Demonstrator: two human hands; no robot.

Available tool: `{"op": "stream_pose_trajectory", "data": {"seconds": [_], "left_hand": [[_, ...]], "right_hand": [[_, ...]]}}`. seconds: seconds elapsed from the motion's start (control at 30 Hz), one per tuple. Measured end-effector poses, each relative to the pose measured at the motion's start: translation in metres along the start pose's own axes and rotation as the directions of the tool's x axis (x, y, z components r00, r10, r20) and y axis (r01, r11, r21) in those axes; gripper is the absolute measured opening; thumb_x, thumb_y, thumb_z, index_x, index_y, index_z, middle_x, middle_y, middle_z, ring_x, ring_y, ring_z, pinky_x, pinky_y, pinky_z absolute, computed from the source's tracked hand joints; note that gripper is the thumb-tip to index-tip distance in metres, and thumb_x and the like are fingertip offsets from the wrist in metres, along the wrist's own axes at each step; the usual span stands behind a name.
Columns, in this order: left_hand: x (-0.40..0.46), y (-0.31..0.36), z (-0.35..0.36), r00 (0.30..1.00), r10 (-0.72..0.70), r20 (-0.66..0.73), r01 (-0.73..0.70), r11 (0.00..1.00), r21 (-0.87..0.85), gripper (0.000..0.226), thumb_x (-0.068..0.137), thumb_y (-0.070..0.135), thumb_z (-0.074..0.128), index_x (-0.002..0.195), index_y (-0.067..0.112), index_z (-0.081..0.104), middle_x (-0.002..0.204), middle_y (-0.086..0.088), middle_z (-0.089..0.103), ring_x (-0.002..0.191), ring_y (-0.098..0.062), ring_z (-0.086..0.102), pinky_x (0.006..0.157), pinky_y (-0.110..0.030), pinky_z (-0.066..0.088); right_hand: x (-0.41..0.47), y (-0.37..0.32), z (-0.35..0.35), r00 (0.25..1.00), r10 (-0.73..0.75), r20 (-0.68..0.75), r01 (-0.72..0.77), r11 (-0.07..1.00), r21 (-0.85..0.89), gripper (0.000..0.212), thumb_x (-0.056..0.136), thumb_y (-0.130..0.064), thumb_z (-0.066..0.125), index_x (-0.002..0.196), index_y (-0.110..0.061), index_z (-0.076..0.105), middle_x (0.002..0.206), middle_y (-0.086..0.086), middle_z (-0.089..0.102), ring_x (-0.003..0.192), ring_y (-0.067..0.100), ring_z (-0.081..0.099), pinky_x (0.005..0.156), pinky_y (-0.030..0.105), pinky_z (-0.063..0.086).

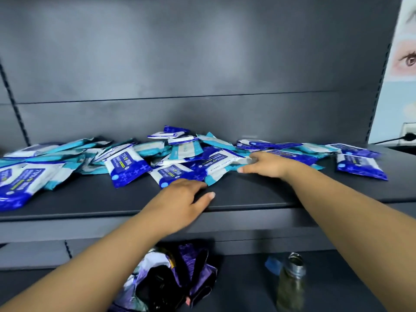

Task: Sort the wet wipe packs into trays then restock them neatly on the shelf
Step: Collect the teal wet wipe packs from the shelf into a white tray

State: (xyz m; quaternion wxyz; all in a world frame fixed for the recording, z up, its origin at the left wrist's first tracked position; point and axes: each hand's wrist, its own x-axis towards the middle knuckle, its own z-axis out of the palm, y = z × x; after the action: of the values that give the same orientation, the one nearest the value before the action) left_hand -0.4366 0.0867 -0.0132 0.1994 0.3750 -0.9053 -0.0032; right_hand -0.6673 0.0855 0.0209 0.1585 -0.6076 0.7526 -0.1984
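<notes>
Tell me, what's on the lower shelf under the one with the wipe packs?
On the lower shelf lie a crumpled purple and black bag, a metal-capped bottle and something blue behind it. The forearms cover part of that shelf.

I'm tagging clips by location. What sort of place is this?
Probably a shop aisle being restocked. Dark metal shelving with slotted uprights, a loose heap of identical wet wipe packs under both hands, and a poster of eyes on the right suggest retail.
</notes>
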Motion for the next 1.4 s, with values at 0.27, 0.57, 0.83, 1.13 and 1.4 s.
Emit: {"op": "stream_pose_trajectory", "data": {"seconds": [0.27,0.57,0.83,1.13,1.4], "left_hand": [[0.017,0.005,0.005,0.993,0.041,0.114,-0.054,0.992,0.113,0.060,0.093,0.054,0.026,0.145,0.023,0.025,0.149,0.008,0.030,0.136,-0.009,0.022,0.110,-0.024,0.017],[0.016,0.011,0.008,0.979,0.081,0.188,-0.123,0.967,0.222,0.085,0.076,0.081,0.004,0.132,0.029,0.042,0.137,0.008,0.045,0.135,-0.010,0.021,0.107,-0.030,0.016],[-0.014,0.001,-0.007,0.966,0.238,0.100,-0.244,0.968,0.053,0.122,0.051,0.089,-0.019,0.140,0.027,0.038,0.137,0.016,0.045,0.123,0.007,0.030,0.094,-0.003,0.010],[0.020,0.021,-0.006,0.971,0.039,0.236,-0.039,0.999,-0.007,0.055,0.092,0.055,0.031,0.121,0.014,0.053,0.126,0.000,0.042,0.122,-0.017,0.034,0.099,-0.020,0.025],[0.041,0.037,0.001,0.958,-0.073,0.278,0.114,0.984,-0.135,0.049,0.089,0.057,0.040,0.115,0.016,0.044,0.122,-0.002,0.049,0.106,-0.017,0.047,0.085,-0.027,0.035]], "right_hand": [[-0.023,-0.004,0.004,0.991,0.025,0.132,0.022,0.939,-0.344,0.077,0.087,-0.067,0.033,0.147,-0.020,0.022,0.154,0.005,0.024,0.139,0.024,0.027,0.109,0.033,0.024],[-0.085,0.008,-0.014,0.972,0.095,-0.217,-0.160,0.938,-0.306,0.049,0.088,-0.059,0.040,0.065,-0.017,0.048,0.071,0.002,0.048,0.081,0.025,0.048,0.059,0.030,0.035],[-0.047,-0.009,-0.008,0.956,0.285,-0.061,-0.292,0.936,-0.198,0.079,0.082,-0.067,0.046,0.136,-0.010,0.041,0.145,0.009,0.039,0.128,0.028,0.040,0.100,0.034,0.035],[-0.070,0.016,-0.030,0.935,0.345,0.083,-0.355,0.909,0.218,0.042,0.070,-0.045,0.075,0.071,-0.017,0.043,0.060,0.002,0.033,0.050,0.014,0.028,0.041,0.020,0.023],[-0.099,0.039,-0.030,0.943,0.333,-0.011,-0.254,0.739,0.624,0.029,0.082,-0.037,0.066,0.065,-0.020,0.049,0.042,-0.007,0.043,0.038,0.005,0.027,0.035,0.010,0.014]]}}
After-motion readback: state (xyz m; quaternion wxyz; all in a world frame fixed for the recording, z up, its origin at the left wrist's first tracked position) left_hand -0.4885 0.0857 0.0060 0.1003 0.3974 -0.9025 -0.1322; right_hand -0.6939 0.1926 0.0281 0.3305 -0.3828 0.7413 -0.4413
